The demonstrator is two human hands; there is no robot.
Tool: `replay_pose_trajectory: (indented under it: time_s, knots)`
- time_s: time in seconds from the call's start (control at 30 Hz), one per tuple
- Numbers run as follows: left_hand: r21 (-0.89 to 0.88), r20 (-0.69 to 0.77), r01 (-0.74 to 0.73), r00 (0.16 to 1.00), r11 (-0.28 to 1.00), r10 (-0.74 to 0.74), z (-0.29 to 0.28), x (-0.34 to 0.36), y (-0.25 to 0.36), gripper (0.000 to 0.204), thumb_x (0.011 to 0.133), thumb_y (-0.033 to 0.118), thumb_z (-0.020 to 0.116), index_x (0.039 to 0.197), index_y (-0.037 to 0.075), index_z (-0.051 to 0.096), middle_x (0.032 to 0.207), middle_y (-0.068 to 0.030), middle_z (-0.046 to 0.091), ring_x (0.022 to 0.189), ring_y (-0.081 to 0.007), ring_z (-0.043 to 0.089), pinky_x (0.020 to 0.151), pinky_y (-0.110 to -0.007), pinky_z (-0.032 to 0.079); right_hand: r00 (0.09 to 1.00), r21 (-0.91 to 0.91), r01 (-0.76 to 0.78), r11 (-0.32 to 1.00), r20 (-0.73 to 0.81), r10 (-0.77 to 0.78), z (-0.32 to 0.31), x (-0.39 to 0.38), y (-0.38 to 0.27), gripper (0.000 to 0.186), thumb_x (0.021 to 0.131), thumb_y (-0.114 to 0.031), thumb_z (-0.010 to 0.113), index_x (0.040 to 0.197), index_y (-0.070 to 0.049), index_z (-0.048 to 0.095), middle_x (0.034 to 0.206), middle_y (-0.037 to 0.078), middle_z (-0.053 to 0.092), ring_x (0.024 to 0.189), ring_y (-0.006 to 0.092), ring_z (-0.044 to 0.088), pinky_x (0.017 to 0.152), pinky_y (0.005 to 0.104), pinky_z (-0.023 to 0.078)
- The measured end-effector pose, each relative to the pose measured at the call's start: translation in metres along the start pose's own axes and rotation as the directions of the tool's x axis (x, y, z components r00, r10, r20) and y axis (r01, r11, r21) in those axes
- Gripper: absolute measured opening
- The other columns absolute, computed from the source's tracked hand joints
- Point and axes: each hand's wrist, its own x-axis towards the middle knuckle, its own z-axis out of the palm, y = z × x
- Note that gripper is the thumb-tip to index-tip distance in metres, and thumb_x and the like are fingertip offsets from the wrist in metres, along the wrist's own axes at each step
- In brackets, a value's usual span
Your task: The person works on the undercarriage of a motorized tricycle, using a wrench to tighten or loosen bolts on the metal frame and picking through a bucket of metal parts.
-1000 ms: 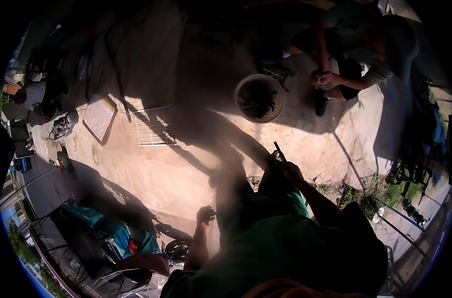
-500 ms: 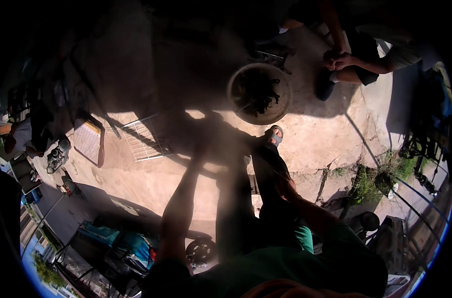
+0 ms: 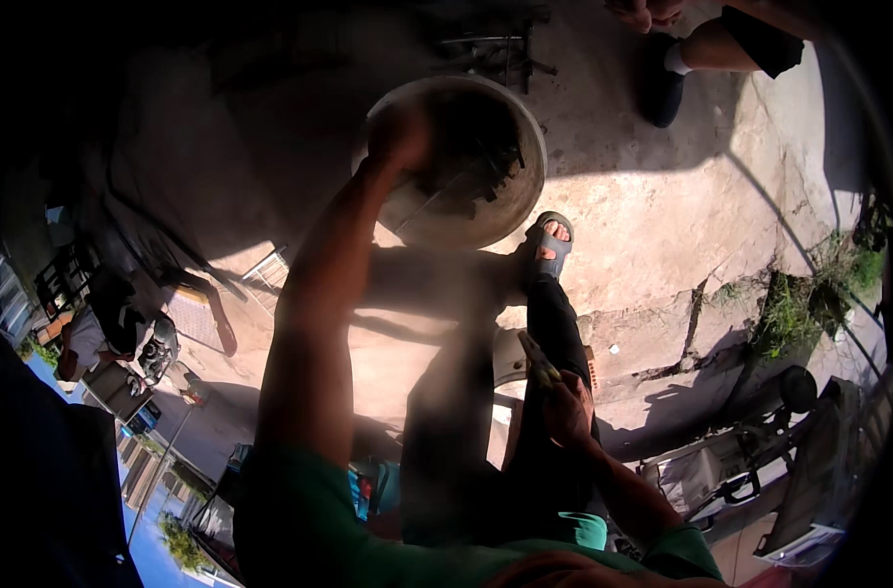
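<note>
A large round pale basin (image 3: pixel 533 167) stands on the concrete, with dark pieces and sticks (image 3: pixel 486 162) inside it. My left hand (image 3: pixel 399 137) reaches over the basin's left side; shadow and blur hide its fingers and whatever they touch. Lower right, above my dark-trousered leg, my right hand (image 3: pixel 568 412) is closed around a long, narrow, yellowish tool (image 3: pixel 533 353), perhaps tongs or pliers. My sandalled foot (image 3: pixel 550 243) rests just below the basin's right side.
A co-worker's leg and dark shoe (image 3: pixel 662 88) are at upper right, dark metal pieces (image 3: pixel 491 44) behind the basin. Leftward lie a white wire rack (image 3: pixel 266 274) and flat board (image 3: pixel 197 318), near another person (image 3: pixel 108 333). Weeds (image 3: pixel 794 318) and metal equipment (image 3: pixel 790 480) are at right.
The basin has grown larger and moved left in view. My left hand has risen from low in view to over the basin. The tool in my right hand now shows clearly.
</note>
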Motion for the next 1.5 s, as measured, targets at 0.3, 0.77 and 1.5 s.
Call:
replay_pose_trajectory:
  time_s: [0.3,0.77,1.5]
  knots:
    - [0.153,0.339,-0.206,0.930,0.967,0.144,0.032,0.067,0.013,0.030,0.090,0.025,0.052,0.101,0.006,0.073,0.103,-0.0204,0.071,0.097,-0.0388,0.067,0.088,-0.049,0.052,0.990,0.098,-0.106,0.990,-0.080,0.114,0.013,-0.005,0.015,0.015,0.084,-0.012,0.068,0.098,-0.008,0.066,0.114,0.014,0.062,0.097,0.0377,0.061,0.080,0.0468,0.049]
    - [0.372,0.695,0.172,0.600,0.912,-0.397,0.020,0.042,0.021,0.033,0.090,0.023,0.053,0.110,0.005,0.071,0.108,-0.0208,0.071,0.102,-0.0357,0.068,0.086,-0.051,0.055,0.973,0.203,-0.204,0.958,-0.062,0.220,0.010,-0.003,0.006,0.022,0.082,-0.011,0.067,0.103,-0.008,0.068,0.121,0.012,0.061,0.104,0.0361,0.059,0.088,0.0445,0.047]
    - [0.432,0.338,-0.027,0.932,0.901,-0.134,0.100,0.017,-0.074,0.029,0.087,0.024,0.058,0.104,0.006,0.073,0.107,-0.0189,0.071,0.101,-0.0364,0.069,0.087,-0.048,0.055,0.987,0.202,-0.148,0.968,-0.036,0.158,-0.002,0.004,0.015,0.024,0.081,-0.013,0.065,0.104,-0.013,0.069,0.117,0.012,0.062,0.096,0.0364,0.061,0.082,0.0459,0.049]
